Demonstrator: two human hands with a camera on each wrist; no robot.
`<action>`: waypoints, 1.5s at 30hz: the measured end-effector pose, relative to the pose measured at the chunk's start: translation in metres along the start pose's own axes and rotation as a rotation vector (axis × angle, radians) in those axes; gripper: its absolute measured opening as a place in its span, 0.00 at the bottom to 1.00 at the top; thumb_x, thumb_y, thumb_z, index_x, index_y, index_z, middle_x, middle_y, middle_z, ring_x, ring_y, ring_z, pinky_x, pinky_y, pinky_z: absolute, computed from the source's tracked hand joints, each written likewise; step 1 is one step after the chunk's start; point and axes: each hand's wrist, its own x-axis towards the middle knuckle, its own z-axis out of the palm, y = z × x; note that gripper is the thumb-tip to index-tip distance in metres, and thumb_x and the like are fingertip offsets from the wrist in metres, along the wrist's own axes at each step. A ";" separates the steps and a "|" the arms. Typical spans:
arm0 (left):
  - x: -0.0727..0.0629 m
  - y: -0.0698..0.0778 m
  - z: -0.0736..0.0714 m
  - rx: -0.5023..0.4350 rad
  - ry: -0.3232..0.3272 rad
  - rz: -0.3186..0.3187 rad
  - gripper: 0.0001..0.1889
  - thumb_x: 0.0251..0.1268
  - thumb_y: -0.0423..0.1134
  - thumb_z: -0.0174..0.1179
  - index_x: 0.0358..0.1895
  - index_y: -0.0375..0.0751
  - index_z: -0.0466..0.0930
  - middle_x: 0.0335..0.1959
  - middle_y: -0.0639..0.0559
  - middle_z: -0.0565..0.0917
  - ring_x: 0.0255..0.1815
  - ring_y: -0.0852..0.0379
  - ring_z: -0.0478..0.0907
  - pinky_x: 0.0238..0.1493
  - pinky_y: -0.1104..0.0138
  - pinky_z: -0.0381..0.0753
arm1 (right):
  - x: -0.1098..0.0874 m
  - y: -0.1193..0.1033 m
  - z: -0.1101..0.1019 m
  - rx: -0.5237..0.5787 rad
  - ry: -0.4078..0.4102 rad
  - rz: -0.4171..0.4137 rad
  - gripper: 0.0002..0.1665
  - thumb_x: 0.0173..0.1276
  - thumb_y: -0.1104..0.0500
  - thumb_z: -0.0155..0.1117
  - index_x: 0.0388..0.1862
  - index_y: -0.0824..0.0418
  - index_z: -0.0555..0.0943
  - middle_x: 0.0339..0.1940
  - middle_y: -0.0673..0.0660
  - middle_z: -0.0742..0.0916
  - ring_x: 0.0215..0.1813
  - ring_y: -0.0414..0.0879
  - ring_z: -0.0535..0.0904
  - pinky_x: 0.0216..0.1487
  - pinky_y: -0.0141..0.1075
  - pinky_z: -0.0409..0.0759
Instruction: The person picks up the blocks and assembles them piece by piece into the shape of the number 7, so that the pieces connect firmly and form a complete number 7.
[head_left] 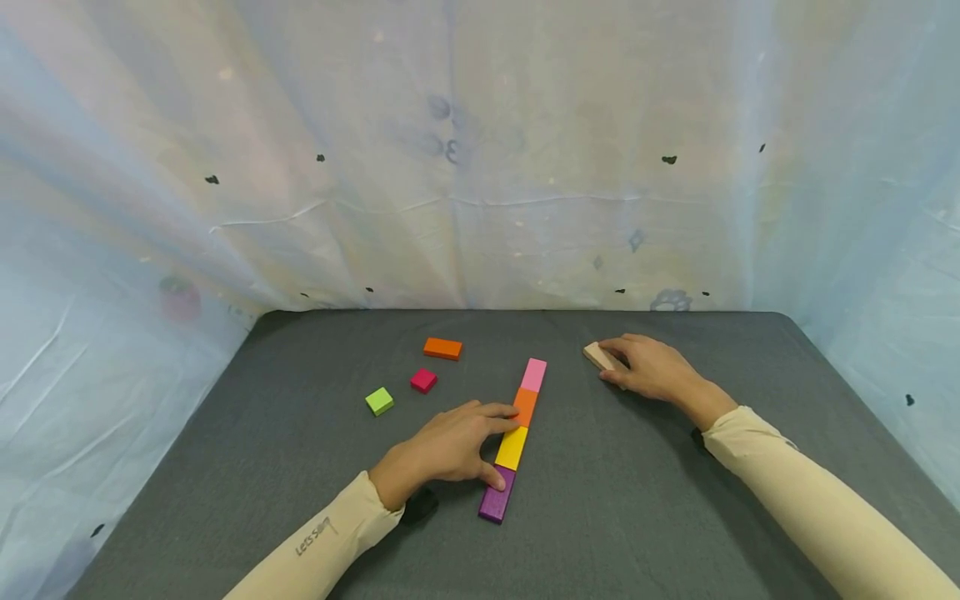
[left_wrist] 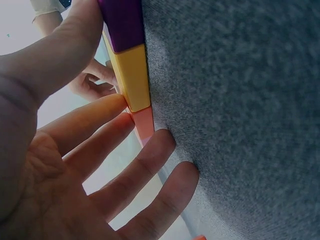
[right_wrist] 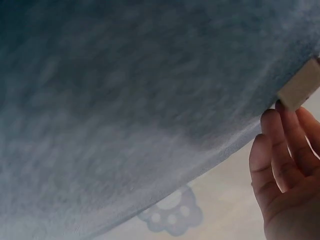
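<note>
In the head view a straight row of flat blocks lies on the dark grey table: a pink block (head_left: pixel 534 375), an orange block (head_left: pixel 525 407), a yellow block (head_left: pixel 512 448) and a purple block (head_left: pixel 497 498). My left hand (head_left: pixel 453 442) rests along its left side, thumb on the purple block, fingertips at the yellow and orange ones. Those fingers look mostly straight in the left wrist view. Toward the back right, my right hand (head_left: pixel 651 367) pinches a plain wooden block (head_left: pixel 598 356) between thumb and fingers. The right wrist view shows the wooden block (right_wrist: pixel 300 85) at the fingertips.
Left of the row lie a separate orange block (head_left: pixel 442 348), a small red block (head_left: pixel 423 381) and a small green block (head_left: pixel 379 402). The grey table (head_left: pixel 637 517) ends at a pale hanging curtain (head_left: pixel 480 208) behind and at both sides.
</note>
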 end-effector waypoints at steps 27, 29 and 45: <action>0.000 0.000 0.001 0.007 -0.001 -0.002 0.44 0.47 0.61 0.74 0.72 0.60 0.69 0.76 0.65 0.65 0.69 0.57 0.67 0.64 0.55 0.76 | 0.031 -0.018 -0.017 -0.034 0.040 -0.198 0.23 0.68 0.62 0.67 0.62 0.58 0.80 0.57 0.58 0.85 0.58 0.55 0.80 0.56 0.52 0.80; 0.000 0.000 0.000 0.010 -0.003 -0.002 0.44 0.47 0.61 0.74 0.72 0.60 0.69 0.76 0.65 0.65 0.68 0.57 0.68 0.63 0.55 0.76 | 0.034 -0.020 -0.018 -0.039 0.040 -0.208 0.22 0.68 0.63 0.67 0.62 0.58 0.81 0.57 0.57 0.85 0.58 0.55 0.80 0.56 0.52 0.80; 0.001 0.000 0.000 0.018 -0.016 -0.013 0.44 0.47 0.62 0.74 0.72 0.61 0.69 0.75 0.65 0.65 0.68 0.58 0.68 0.63 0.55 0.76 | 0.057 -0.030 -0.019 0.062 0.017 -0.245 0.22 0.68 0.66 0.66 0.60 0.54 0.83 0.59 0.56 0.85 0.60 0.55 0.80 0.59 0.53 0.79</action>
